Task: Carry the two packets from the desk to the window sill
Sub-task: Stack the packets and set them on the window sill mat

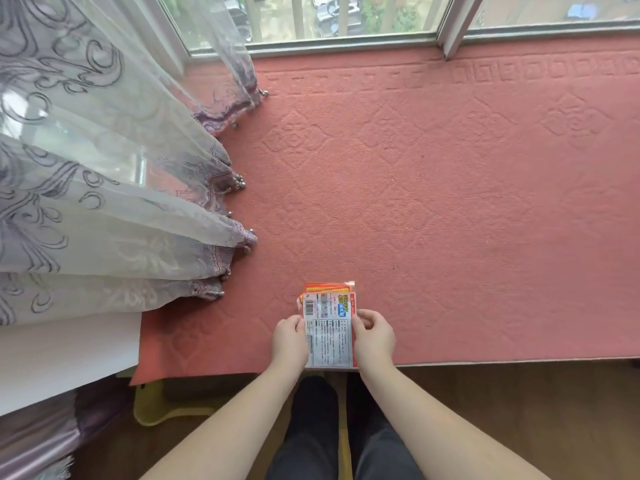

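A wide window sill [450, 202], covered by a pink mat pressed with diamond and key patterns, fills most of the view. Behind it runs the window [346, 19], with parked cars blurred outside. A sheer curtain [104, 168] with purple scrollwork and small beads along its hem spills over the sill's left part. Below the sill's near edge lies a wooden floor [519, 410], and the person's dark trouser legs [311, 427] stand close against that edge.

The two packets [329, 327] are stacked, one on top of the other, at the near edge of the sill, roughly in the middle of the view. The upper one shows its white printed back with a barcode; the lower one peeks out beyond it as an orange and yellow strip. Whether the stack already rests flat on the mat or hangs just above it cannot be told for certain, though it looks to be down or very nearly so.

The left hand [289, 341] pinches the stack's left side, thumb on top. The right hand [374, 336] pinches the right side, fingers curled over the edge. Both grips are closed on the packets.

By my reading the carrying is done: the desk is out of view and the packets have reached the sill. What is left is to let go and draw both hands away, perhaps nudging the stack further from the edge first.
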Action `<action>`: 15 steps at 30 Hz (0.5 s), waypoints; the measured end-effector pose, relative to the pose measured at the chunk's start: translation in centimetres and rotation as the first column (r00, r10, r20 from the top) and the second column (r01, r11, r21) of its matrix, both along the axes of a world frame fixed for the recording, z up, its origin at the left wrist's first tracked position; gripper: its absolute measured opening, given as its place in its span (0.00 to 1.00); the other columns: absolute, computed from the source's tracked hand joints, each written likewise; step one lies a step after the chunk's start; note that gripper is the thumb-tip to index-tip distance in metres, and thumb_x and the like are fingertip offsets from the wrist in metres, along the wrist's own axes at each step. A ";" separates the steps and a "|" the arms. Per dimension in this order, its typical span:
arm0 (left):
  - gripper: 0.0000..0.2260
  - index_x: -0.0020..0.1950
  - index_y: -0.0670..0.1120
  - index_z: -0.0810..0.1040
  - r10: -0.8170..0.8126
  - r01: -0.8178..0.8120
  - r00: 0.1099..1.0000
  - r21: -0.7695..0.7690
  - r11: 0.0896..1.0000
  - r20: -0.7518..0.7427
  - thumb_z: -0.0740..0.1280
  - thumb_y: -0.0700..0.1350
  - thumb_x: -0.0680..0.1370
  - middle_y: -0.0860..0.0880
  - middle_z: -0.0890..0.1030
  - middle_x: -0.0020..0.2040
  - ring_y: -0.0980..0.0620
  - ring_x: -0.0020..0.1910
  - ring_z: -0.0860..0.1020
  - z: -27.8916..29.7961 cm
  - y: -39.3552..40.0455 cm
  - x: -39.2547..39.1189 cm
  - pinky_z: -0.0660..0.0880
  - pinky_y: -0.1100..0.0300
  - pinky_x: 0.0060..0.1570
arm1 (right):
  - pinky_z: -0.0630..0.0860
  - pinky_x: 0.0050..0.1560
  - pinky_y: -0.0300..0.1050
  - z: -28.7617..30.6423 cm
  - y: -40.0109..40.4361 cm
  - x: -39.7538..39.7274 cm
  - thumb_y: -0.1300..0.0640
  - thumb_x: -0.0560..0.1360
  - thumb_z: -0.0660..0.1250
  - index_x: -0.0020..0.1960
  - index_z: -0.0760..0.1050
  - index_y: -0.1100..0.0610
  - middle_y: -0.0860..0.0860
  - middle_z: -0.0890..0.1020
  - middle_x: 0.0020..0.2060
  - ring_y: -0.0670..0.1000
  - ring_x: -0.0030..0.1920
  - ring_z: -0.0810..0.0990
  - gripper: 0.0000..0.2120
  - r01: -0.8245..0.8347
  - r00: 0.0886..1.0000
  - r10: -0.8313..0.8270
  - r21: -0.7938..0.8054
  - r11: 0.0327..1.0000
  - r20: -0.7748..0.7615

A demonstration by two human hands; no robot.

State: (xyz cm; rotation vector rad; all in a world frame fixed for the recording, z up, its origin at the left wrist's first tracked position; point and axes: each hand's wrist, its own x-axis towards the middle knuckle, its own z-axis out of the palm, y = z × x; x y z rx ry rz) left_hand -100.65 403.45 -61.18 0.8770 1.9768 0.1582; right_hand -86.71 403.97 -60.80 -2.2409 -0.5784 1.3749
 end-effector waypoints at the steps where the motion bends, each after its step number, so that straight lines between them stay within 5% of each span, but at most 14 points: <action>1: 0.14 0.53 0.41 0.81 -0.005 0.005 1.000 0.010 1.000 -0.020 0.57 0.42 0.85 0.40 0.82 0.55 0.45 0.52 0.79 -0.2 0.0 -0.1 0.72 0.57 0.45 | 0.82 0.40 0.45 -0.4 -0.1 0.0 0.55 0.78 0.68 0.50 0.79 0.51 0.45 0.85 0.40 0.45 0.41 0.84 0.03 -0.005 1.000 0.005 -0.013 1.000 0.010; 4: 0.13 0.67 0.42 0.76 0.023 -0.021 0.999 0.048 0.999 -0.045 0.60 0.43 0.84 0.45 0.80 0.57 0.56 0.47 0.78 -0.6 0.3 -0.3 0.71 0.73 0.36 | 0.84 0.46 0.54 -1.6 -0.3 0.2 0.54 0.77 0.68 0.48 0.78 0.49 0.47 0.86 0.41 0.49 0.42 0.86 0.00 -0.002 1.000 0.003 -0.040 0.999 0.012; 7: 0.12 0.66 0.43 0.75 0.057 -0.054 0.997 0.081 0.995 -0.044 0.62 0.43 0.83 0.49 0.79 0.51 0.62 0.38 0.73 -1.5 0.6 -0.2 0.70 0.72 0.28 | 0.82 0.44 0.49 -2.2 0.2 0.3 0.54 0.77 0.69 0.47 0.78 0.50 0.46 0.85 0.39 0.48 0.41 0.85 0.01 -0.006 0.999 0.008 -0.038 0.999 0.046; 15: 0.09 0.59 0.42 0.79 0.043 -0.033 0.995 0.098 0.995 -0.095 0.63 0.43 0.82 0.44 0.82 0.56 0.51 0.50 0.76 -3.7 1.2 -0.4 0.70 0.59 0.47 | 0.68 0.32 0.39 -3.1 1.4 0.4 0.49 0.76 0.69 0.39 0.75 0.48 0.43 0.82 0.35 0.43 0.36 0.79 0.08 -0.073 0.991 0.079 -0.055 0.996 0.110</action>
